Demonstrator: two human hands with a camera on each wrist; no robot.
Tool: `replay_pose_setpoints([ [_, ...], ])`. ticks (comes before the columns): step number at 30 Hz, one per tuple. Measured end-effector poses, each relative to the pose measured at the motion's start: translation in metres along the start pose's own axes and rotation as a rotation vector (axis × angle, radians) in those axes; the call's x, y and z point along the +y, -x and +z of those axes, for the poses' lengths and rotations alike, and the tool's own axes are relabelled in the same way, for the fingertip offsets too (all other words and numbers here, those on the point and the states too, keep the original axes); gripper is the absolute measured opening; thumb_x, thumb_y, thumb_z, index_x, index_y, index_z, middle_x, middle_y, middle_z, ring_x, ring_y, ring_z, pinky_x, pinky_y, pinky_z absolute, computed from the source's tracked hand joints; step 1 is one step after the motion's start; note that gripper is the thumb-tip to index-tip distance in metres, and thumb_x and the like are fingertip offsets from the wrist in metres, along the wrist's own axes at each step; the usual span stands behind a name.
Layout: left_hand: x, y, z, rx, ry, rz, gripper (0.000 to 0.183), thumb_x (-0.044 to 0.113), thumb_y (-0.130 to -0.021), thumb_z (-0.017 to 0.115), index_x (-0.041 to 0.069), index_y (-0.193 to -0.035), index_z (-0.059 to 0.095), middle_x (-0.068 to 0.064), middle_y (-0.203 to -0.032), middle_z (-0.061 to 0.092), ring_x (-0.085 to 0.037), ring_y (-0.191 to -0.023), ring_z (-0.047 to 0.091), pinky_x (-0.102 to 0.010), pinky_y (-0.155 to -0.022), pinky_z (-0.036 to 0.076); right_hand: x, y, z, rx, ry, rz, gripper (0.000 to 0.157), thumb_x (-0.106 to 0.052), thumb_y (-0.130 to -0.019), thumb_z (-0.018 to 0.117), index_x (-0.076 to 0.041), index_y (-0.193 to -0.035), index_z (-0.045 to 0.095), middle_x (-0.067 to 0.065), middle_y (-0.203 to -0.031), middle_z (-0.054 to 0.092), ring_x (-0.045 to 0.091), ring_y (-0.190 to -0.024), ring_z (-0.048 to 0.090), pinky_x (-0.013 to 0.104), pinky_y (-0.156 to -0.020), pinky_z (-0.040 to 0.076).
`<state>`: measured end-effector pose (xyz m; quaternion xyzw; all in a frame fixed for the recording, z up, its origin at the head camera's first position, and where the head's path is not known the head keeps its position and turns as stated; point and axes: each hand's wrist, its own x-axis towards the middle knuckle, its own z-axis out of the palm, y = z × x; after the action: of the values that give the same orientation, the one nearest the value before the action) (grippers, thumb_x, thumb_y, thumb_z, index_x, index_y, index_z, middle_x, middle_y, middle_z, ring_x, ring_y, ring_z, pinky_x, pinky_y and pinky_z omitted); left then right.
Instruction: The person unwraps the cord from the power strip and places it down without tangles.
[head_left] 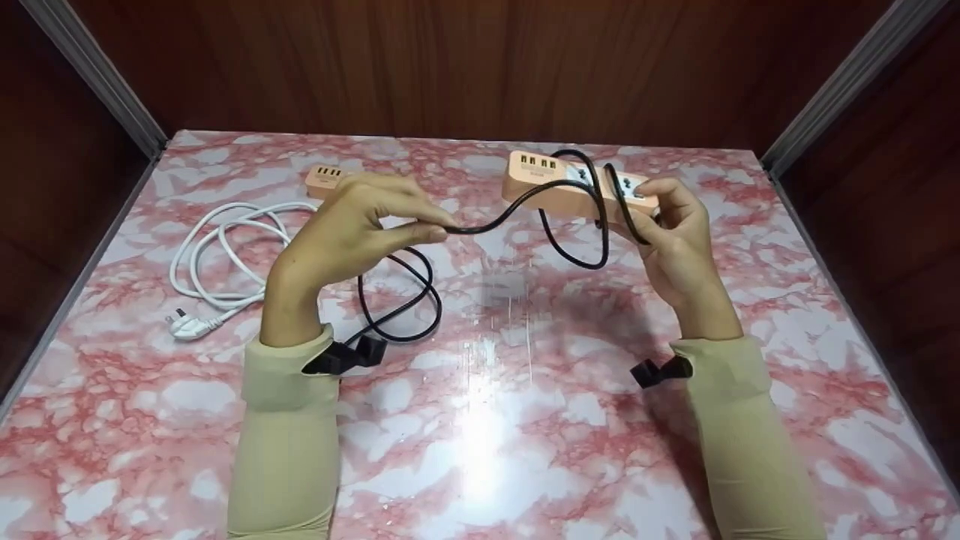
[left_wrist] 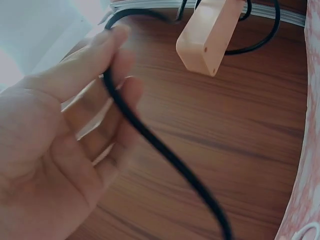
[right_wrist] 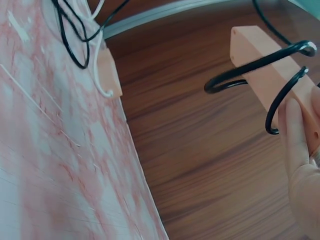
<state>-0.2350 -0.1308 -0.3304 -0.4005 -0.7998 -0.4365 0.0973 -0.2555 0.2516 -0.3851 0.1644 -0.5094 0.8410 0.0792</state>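
My right hand (head_left: 679, 240) grips the right end of a peach-orange power strip (head_left: 544, 193), raised above the table. USB ports and white sockets show on its upper face. A black cable (head_left: 604, 240) loops loosely round the strip. My left hand (head_left: 352, 225) pinches that cable between thumb and fingertips, left of the strip. In the left wrist view the black cable (left_wrist: 160, 145) runs past the curled fingers and hangs down. Seen in the right wrist view, the strip's plain underside (right_wrist: 280, 75) has cable coils around it. More black cable (head_left: 409, 337) lies in loops below my left hand.
A second peach-orange power strip (head_left: 322, 178) lies at the back left, partly behind my left hand. Its white cable (head_left: 195, 255) is coiled beside it, ending in a white plug (head_left: 191, 326). Brown wood-grain panels (head_left: 450, 67) enclose the marbled red-and-white table (head_left: 570, 450).
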Motion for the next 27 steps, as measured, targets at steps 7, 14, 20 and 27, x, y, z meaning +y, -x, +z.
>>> replay_pose_setpoints([
  [7,-0.008,0.004,-0.005,-0.126,-0.032,-0.063,0.018,0.017,-0.095,0.081,0.02,-0.112,0.086,0.006,-0.098,0.077,-0.011,-0.089,0.065,-0.029,-0.08,0.049,-0.001,-0.001,0.0,0.011,0.003,-0.011,0.017,0.01,-0.091,0.076,0.001,-0.101,0.067,0.016,-0.106,0.06,0.026,-0.094,0.071,0.038,-0.086,0.064],
  [14,-0.016,0.0,-0.001,-0.234,-0.08,-0.194,0.016,0.017,-0.093,0.083,0.017,-0.108,0.086,0.003,-0.105,0.081,-0.015,-0.105,0.072,-0.041,-0.125,0.032,-0.002,-0.002,-0.002,0.05,0.007,-0.015,0.019,0.012,-0.09,0.076,-0.001,-0.1,0.068,0.015,-0.104,0.06,0.024,-0.095,0.07,0.036,-0.085,0.064],
  [20,-0.028,-0.004,0.006,-0.319,-0.076,-0.329,0.012,0.014,-0.093,0.083,0.016,-0.104,0.087,0.002,-0.103,0.082,-0.014,-0.097,0.072,-0.036,-0.087,0.057,-0.003,-0.002,-0.005,0.049,-0.011,-0.018,0.016,0.01,-0.091,0.076,0.001,-0.102,0.068,0.016,-0.106,0.057,0.024,-0.096,0.067,0.036,-0.087,0.064],
  [27,-0.044,-0.006,0.015,-0.375,-0.165,-0.441,0.01,0.011,-0.094,0.082,0.014,-0.102,0.087,0.0,-0.099,0.082,-0.014,-0.093,0.07,-0.034,-0.084,0.054,-0.004,-0.003,-0.003,0.051,0.003,-0.025,0.017,0.006,-0.09,0.08,0.0,-0.101,0.069,0.015,-0.108,0.058,0.025,-0.098,0.066,0.037,-0.086,0.064],
])
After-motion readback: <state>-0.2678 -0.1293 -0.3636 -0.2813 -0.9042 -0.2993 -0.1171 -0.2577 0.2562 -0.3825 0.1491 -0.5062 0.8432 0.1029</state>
